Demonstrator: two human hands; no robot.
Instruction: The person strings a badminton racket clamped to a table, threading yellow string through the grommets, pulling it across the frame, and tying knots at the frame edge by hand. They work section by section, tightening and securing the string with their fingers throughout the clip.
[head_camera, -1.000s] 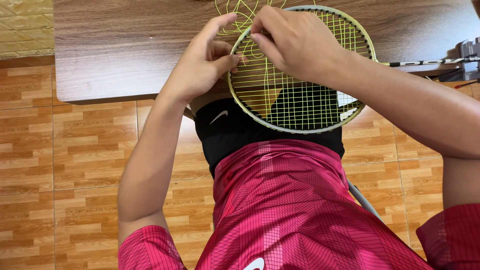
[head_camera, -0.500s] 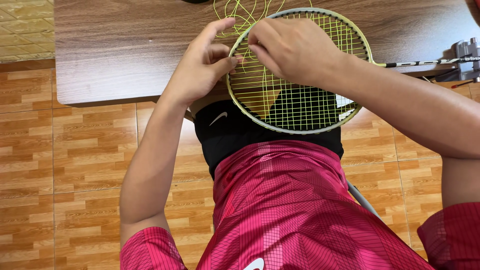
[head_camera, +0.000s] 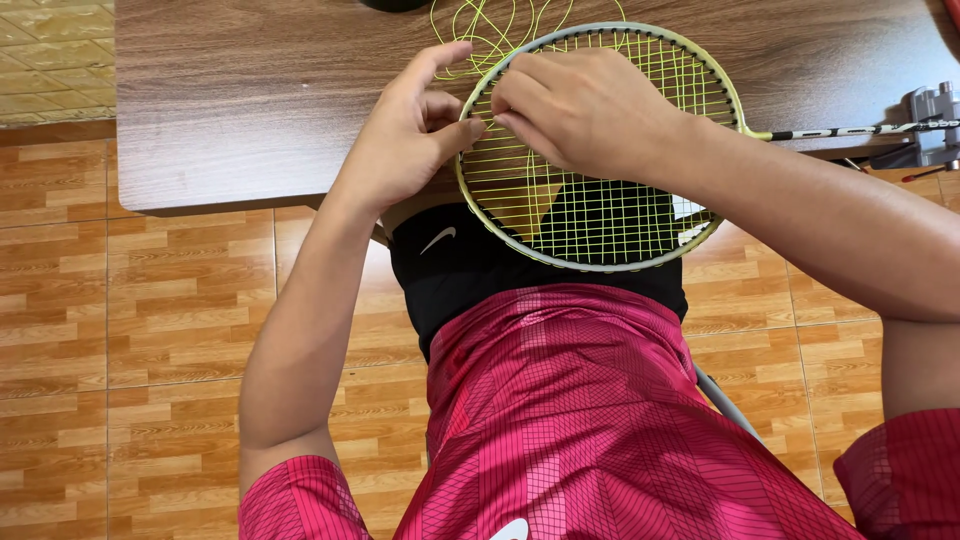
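A badminton racket (head_camera: 640, 262) with a pale yellow-green frame lies across the wooden table's near edge, its head over my lap and its dark shaft running right. Yellow strings (head_camera: 590, 215) fill the head. My left hand (head_camera: 410, 135) grips the frame's left side, thumb and fingers pinched at the rim. My right hand (head_camera: 590, 110) rests on the string bed, fingertips pinching a string near the left rim, close to the left thumb. A loose tangle of yellow string (head_camera: 490, 35) lies on the table beyond the racket head.
The brown wooden table (head_camera: 250, 110) spans the top. A grey metal tool (head_camera: 930, 110) sits at its right edge by the racket shaft (head_camera: 860, 130). Orange-brown tiled floor (head_camera: 130, 330) lies below. My red shirt and black shorts fill the lower centre.
Both hands stay at the racket's left rim. The right hand's fingers have shifted slightly on the strings; the racket itself has barely moved.
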